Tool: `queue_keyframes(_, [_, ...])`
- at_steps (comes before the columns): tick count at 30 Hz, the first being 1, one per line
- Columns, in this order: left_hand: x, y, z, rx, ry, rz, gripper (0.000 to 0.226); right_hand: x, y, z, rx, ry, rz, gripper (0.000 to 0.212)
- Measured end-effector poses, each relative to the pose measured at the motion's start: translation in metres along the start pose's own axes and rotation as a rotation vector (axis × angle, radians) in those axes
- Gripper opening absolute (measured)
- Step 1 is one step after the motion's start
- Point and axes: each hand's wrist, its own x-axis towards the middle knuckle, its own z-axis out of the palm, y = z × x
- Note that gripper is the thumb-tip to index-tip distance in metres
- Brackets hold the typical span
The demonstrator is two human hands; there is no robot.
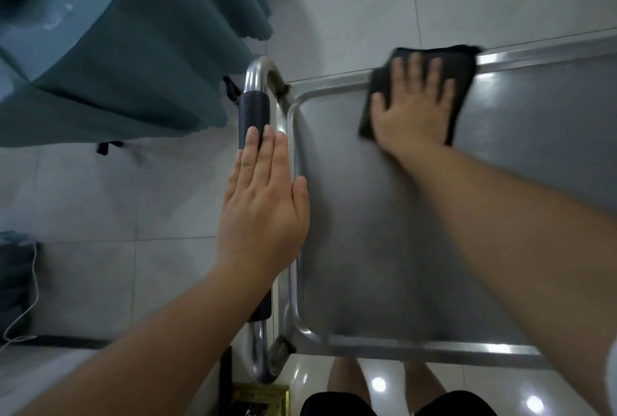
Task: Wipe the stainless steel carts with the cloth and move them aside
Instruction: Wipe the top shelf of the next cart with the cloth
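Wiping step: right hand (414, 105) flat, fingers spread, pressing cloth (464, 81) on cart (400, 232) top's far rim; left hand (263, 202) released, fingers straight over handle (254, 112); next, probably sweeping back across unwiped steel.

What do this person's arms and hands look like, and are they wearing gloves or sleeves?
Both hands are bare: no gloves, rings or watch show on the left hand or the right hand. Both forearms are uncovered, with no sleeves reaching them in view. Dark shorts show at the bottom edge.
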Motion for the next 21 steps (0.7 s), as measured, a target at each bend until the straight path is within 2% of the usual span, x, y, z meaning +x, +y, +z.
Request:
queue_keyframes(4, [0.000, 0.001, 0.000, -0.022, 0.009, -0.025, 0.062, -0.059, -0.078, 0.029, -0.016, -0.139, -0.356, 0.072])
queue_keyframes(8, [0.001, 0.003, 0.000, -0.008, 0.021, -0.033, 0.063, -0.105, -0.086, 0.050, -0.064, -0.200, -0.549, 0.072])
queue_keyframes(15, [0.000, 0.002, 0.000, -0.008, 0.030, -0.013, 0.064, -0.176, -0.018, 0.056, -0.061, -0.131, -0.573, 0.068])
queue_keyframes(21, [-0.002, 0.003, -0.005, -0.024, 0.006, 0.016, 0.065, -0.228, 0.080, 0.050, -0.111, -0.057, -0.524, 0.068])
